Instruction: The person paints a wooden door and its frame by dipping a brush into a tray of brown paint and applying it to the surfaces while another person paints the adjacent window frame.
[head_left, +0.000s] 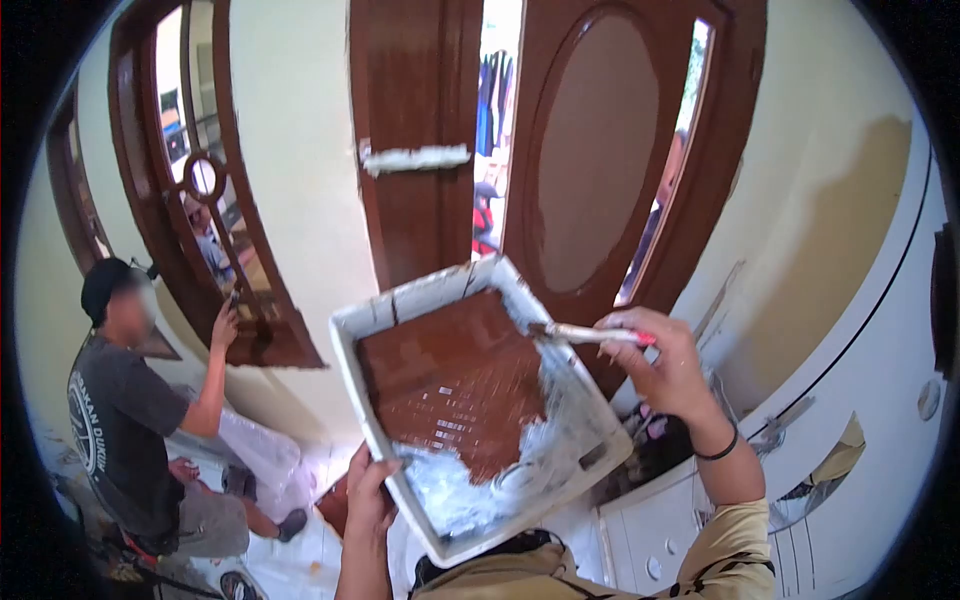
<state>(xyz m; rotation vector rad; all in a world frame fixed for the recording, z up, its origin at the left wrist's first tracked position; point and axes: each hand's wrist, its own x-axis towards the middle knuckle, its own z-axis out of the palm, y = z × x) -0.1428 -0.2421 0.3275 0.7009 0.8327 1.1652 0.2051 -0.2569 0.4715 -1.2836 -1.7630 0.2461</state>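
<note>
A white paint tray (608,455) with brown paint (440,350) pooled in its far part is tilted in front of my body. My left hand (370,487) grips the tray's near left rim, thumb over the edge, other fingers hidden beneath. My right hand (660,360), with a dark band at the wrist, is closed around the handle of a paintbrush (590,335). The brush points left, its bristles at the tray's right wall. White streaks cover the tray's near part. Beyond it stands a brown door (540,190) with an oval panel (598,150).
On the left, a person in a dark shirt (125,390) reaches toward a brown window frame (270,330). A white cabinet (850,400) stands close on my right. Plastic sheeting (260,450) lies near the left wall. Other people show through the glass.
</note>
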